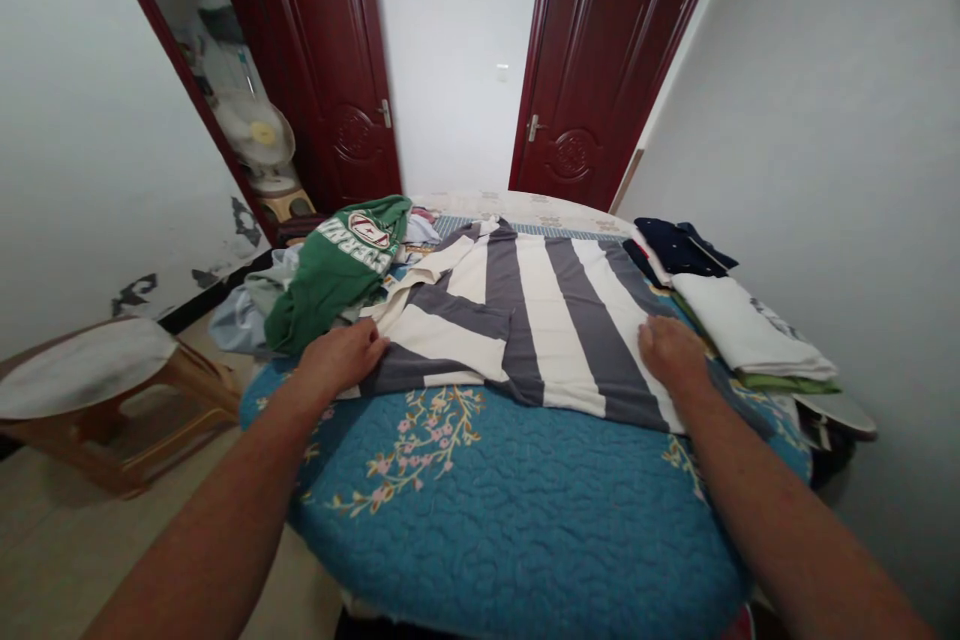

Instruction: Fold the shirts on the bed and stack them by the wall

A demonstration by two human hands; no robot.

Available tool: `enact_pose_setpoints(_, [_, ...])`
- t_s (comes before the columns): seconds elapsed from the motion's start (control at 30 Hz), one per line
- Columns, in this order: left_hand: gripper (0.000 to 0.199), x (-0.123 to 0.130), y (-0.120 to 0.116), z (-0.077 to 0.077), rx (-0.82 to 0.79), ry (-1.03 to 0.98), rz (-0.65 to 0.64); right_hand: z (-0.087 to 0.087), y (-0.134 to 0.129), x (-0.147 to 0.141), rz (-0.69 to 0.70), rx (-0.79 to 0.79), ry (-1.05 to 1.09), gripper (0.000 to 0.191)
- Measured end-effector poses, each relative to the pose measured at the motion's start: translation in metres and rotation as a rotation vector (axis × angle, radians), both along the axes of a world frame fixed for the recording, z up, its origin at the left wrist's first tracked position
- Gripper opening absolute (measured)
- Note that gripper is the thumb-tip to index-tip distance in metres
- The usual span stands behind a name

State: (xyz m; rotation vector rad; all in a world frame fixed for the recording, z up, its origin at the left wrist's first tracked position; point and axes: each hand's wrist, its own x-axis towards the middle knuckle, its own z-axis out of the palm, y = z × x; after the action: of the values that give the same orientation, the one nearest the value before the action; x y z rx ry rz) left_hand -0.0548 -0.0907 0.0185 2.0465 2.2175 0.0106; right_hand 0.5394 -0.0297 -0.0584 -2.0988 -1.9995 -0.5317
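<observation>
A grey-and-cream striped shirt (536, 320) lies spread sideways over a blue quilted cloth (525, 510) with pink flower sprigs. Its collar end points left and its hem end right, and a sleeve is laid across the body. My left hand (346, 352) is closed on the shirt's left end, near the collar and sleeve. On the right, my right hand (671, 348) has its fingers curled in on the striped fabric towards the hem. The fingertips of both hands are partly hidden.
A heap with a green printed garment (341, 270) sits at the table's left. Folded clothes, a white one (750, 325) and a navy one (682, 245), are stacked at the right. A stool (97, 390) stands left of the table; two dark red doors (600, 60) are beyond.
</observation>
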Motion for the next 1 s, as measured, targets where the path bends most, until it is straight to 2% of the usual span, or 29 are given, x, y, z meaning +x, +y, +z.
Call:
enact_pose_setpoints(0.17, [0.061,0.034,0.040,0.001,0.117,-0.175,0.037,0.004,0.001,-0.005,-0.010,-0.012,0.013,0.044])
enact_pose_setpoints(0.3, [0.057,0.045,0.059,0.000,0.143,-0.490,-0.013,0.004,0.003,-0.002,-0.032,-0.022,0.035,0.040])
enact_pose_setpoints(0.4, [0.062,0.033,0.047,0.006,0.011,-0.791,-0.071,0.002,0.005,-0.001,-0.037,-0.020,0.058,0.041])
enact_pose_setpoints(0.5, [0.066,0.013,0.019,0.016,-0.217,-0.962,-0.105,-0.002,0.007,0.002,-0.027,-0.006,0.070,0.043])
enact_pose_setpoints(0.63, [0.072,0.001,-0.011,0.028,-0.478,-0.971,-0.169,-0.009,0.008,0.006,-0.006,0.021,0.065,0.047])
enact_pose_setpoints(0.73, [0.069,0.005,-0.016,0.033,-0.520,-0.860,-0.210,-0.010,0.008,0.007,-0.028,0.022,0.070,0.047])
enact_pose_setpoints(0.83, [0.067,0.009,-0.007,0.034,-0.448,-0.759,-0.233,-0.008,0.008,0.006,-0.034,0.010,0.077,0.046])
enact_pose_setpoints(1.0, [0.089,0.026,0.013,0.023,-0.220,-0.743,-0.143,-0.008,0.010,0.007,-0.014,0.024,0.078,0.044])
